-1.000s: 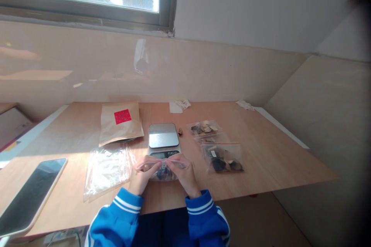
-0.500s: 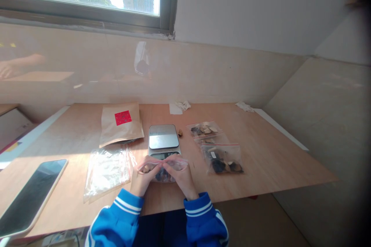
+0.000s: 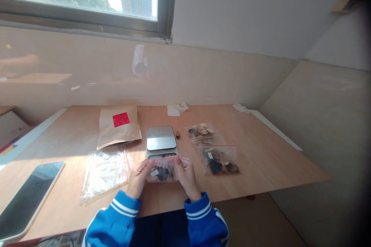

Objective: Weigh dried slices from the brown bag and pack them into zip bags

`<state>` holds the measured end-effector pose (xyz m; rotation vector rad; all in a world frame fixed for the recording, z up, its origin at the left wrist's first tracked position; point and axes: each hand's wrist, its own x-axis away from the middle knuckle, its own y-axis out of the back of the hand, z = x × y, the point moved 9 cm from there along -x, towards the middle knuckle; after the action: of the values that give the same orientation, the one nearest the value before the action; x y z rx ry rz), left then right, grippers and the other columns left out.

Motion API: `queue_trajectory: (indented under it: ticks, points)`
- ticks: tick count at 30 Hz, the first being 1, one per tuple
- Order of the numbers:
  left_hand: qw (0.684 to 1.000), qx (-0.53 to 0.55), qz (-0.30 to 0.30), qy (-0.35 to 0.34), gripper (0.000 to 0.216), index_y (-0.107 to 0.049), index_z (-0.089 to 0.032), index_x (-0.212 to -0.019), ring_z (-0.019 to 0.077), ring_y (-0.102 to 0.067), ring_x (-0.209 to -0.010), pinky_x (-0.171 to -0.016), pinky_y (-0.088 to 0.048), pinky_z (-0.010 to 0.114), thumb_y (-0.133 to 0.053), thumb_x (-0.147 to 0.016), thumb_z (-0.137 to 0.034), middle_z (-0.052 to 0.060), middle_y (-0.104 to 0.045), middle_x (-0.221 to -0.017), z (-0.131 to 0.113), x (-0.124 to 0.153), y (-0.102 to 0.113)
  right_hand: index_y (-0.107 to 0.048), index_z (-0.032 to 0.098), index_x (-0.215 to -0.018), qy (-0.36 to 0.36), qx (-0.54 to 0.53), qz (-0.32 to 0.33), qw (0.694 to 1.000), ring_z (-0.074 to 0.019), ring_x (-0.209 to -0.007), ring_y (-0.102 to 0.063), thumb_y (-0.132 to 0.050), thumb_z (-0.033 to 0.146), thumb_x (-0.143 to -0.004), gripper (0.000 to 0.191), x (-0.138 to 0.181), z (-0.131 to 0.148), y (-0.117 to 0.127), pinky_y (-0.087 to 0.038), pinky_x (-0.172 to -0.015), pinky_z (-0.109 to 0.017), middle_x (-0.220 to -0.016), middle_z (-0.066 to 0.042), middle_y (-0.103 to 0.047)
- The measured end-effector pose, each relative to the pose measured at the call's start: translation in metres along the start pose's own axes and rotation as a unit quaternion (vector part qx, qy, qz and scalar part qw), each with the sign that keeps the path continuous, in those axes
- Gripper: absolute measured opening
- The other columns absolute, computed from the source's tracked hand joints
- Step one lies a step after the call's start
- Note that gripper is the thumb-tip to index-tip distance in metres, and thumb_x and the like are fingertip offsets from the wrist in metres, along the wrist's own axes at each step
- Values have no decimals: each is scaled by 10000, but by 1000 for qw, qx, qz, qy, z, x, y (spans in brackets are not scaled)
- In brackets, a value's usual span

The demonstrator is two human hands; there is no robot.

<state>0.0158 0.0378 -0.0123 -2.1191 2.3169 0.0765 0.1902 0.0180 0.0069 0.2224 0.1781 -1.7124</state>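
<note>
Between my two hands is a clear zip bag (image 3: 162, 173) with a pink-red top strip and dark and pale dried pieces inside, plus a small white packet. My left hand (image 3: 138, 177) pinches its upper left edge. On the upper right edge, my right hand (image 3: 185, 173) grips with thumb and fingers. Just beyond the bag stands a kitchen scale (image 3: 161, 138) with a bare silver plate; the bag partly covers its front panel. One small brown dried piece (image 3: 177, 134) lies right of the scale.
Two filled zip bags, the nearer bag (image 3: 220, 160) overlapping the farther bag (image 3: 201, 130), lie to the right. Left are flat clear bags (image 3: 104, 173), a brown paper pouch (image 3: 118, 125) with a red label, and a phone (image 3: 30, 198). Crumpled tissue (image 3: 181, 107) sits near the wall.
My hands have moved apart along the bag's top, from meeting at its middle to its two sides. The bag's front now shows more fully. The whole view has shifted slightly.
</note>
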Motion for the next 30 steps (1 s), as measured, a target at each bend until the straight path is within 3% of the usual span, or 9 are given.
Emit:
queue_trajectory:
  ticks: [4,9,12,14,17,19,22,25,30]
  points:
    - [999,30,2,19,584,-724,-137,-983,247,-659,-938,-855,-501,371,-406,-860,-610,105,-733,-989,-13,-3,6,-729,153,-765,-34,30,-53,998,-199,-663,-670,-420,631,-880,580,-26,10,48,-526,-659,-305,-686,-89,-711]
    - [999,-3,-52,14,547,-714,-135,-974,225,-655,-890,-770,-490,336,-384,-885,-563,120,-721,-1036,-33,-6,46,-679,125,-1055,-77,122,-113,983,-183,-542,-613,-548,649,-782,605,-82,7,125,-452,-483,-258,-605,-55,-684]
    - [996,-40,-81,7,555,-715,-130,-919,227,-644,-895,-770,-485,342,-372,-883,-566,128,-715,-1041,-38,-7,64,-647,101,-1060,-95,215,-132,963,-211,-592,-624,-573,531,-800,508,-109,-1,147,-487,-545,-307,-663,-78,-685]
    - [993,-73,-94,0,565,-712,-133,-923,232,-634,-925,-788,-482,349,-354,-885,-569,125,-707,-1063,-41,-10,71,-610,84,-1103,-85,250,-161,951,-262,-775,-640,-616,431,-785,471,-117,0,151,-506,-685,-377,-841,-139,-692]
    - [985,-130,-109,-28,541,-700,-147,-968,240,-608,-1007,-850,-473,361,-360,-880,-558,110,-690,-1107,-47,-18,82,-541,80,-1195,10,351,-257,900,-340,-1100,-519,-604,320,-806,461,-106,28,145,-413,-906,-495,-1149,-229,-582]
    - [973,-181,-130,-62,486,-687,-167,-1009,238,-582,-1074,-935,-444,370,-401,-867,-533,91,-678,-1131,-53,-24,93,-536,105,-1193,106,422,-291,852,-335,-1154,-466,-509,282,-873,366,-89,52,124,-369,-952,-520,-1191,-224,-542]
    - [934,-283,-186,-110,423,-663,-200,-1062,243,-559,-1110,-985,-420,382,-437,-846,-485,74,-659,-1146,-65,-35,112,-554,156,-1155,205,443,-174,855,-266,-1095,-509,-379,232,-932,293,-75,57,70,-401,-951,-445,-1115,-154,-583]
    - [880,-395,-222,-142,426,-621,-182,-1136,269,-514,-1181,-1036,-373,427,-423,-843,-419,109,-612,-1222,-75,-47,124,-543,163,-1209,219,483,-46,847,-260,-1144,-497,-391,211,-923,327,-71,33,28,-407,-958,-405,-1189,-144,-580]
    - [826,-533,-169,-66,547,-460,-232,-1363,351,-320,-1353,-1069,-289,524,-432,-834,-369,100,-367,-1495,-53,-78,135,-530,116,-1247,158,581,-31,798,-272,-1152,-488,-405,177,-918,357,-84,-15,32,-390,-957,-395,-1233,-169,-581]
